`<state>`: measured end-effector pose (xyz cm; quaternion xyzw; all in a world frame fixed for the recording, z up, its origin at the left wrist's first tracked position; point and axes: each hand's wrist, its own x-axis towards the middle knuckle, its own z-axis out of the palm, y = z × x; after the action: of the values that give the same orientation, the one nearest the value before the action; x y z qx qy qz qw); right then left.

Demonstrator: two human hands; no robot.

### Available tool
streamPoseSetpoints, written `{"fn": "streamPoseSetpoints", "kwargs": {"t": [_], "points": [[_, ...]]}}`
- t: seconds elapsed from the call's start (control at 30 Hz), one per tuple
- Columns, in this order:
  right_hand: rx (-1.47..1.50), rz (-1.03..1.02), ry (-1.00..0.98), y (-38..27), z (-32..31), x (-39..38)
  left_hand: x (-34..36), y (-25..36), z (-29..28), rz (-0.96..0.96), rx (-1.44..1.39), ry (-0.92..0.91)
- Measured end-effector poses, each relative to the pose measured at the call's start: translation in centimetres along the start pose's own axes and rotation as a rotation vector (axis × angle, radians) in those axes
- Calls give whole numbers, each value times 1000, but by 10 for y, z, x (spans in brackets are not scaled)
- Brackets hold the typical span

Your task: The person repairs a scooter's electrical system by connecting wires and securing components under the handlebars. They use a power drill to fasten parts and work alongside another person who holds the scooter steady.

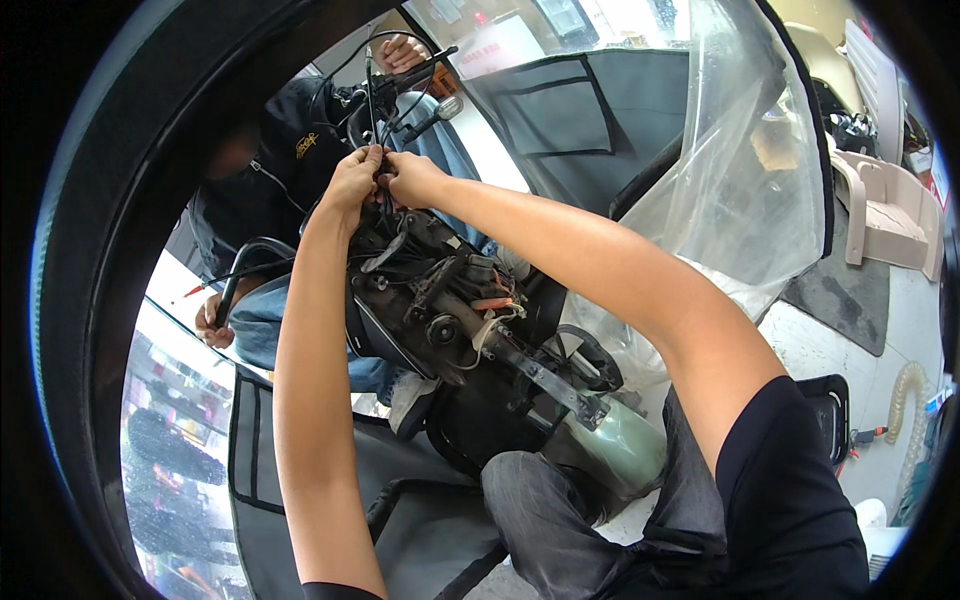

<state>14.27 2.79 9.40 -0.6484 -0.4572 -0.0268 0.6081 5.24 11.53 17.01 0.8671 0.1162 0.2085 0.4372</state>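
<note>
My left hand (352, 182) and my right hand (413, 180) meet at the top of a stripped scooter front (432, 300), below its handlebar. The fingertips of both are pinched together around black cables (372, 95) that rise in loops above them. What exactly lies between the fingertips is small and partly hidden. Below my hands, wiring and dark metal parts are exposed, with an orange-red wire (492, 303) among them. Lower down, a pale green front fender (618, 448) sits between my knees.
Another person in a dark jacket (290, 130) and jeans sits facing me, with one hand (402, 52) near the handlebar and the other (213, 320) by a curved black bar. A clear plastic sheet (740, 180) hangs at the right, near a beige plastic chair (890, 210) and black tray (825, 415).
</note>
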Motion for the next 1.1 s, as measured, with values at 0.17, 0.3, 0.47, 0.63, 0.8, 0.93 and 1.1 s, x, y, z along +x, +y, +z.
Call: {"fn": "streamPoseSetpoints", "kwargs": {"t": [0.17, 0.3, 0.47, 0.63, 0.8, 0.93, 1.1], "points": [[29, 17, 9, 0, -3, -5, 14, -15, 0, -14, -154, 37], [37, 39, -1, -6, 1, -4, 49, -34, -21, -175, -179, 111], [161, 98, 10, 7, -3, -12, 25, -25, 34, 14, -331, 449], [122, 0, 61, 11, 9, -5, 17, -29, 5, -20, -519, 202], [185, -17, 88, 13, 14, -9, 4, -25, 8, 29, -484, 200], [174, -6, 73, 12, 16, -12, 2, -33, 6, 51, -480, 217], [147, 10, 118, 14, 16, -11, -9, -30, 14, 137, -391, 239]]}}
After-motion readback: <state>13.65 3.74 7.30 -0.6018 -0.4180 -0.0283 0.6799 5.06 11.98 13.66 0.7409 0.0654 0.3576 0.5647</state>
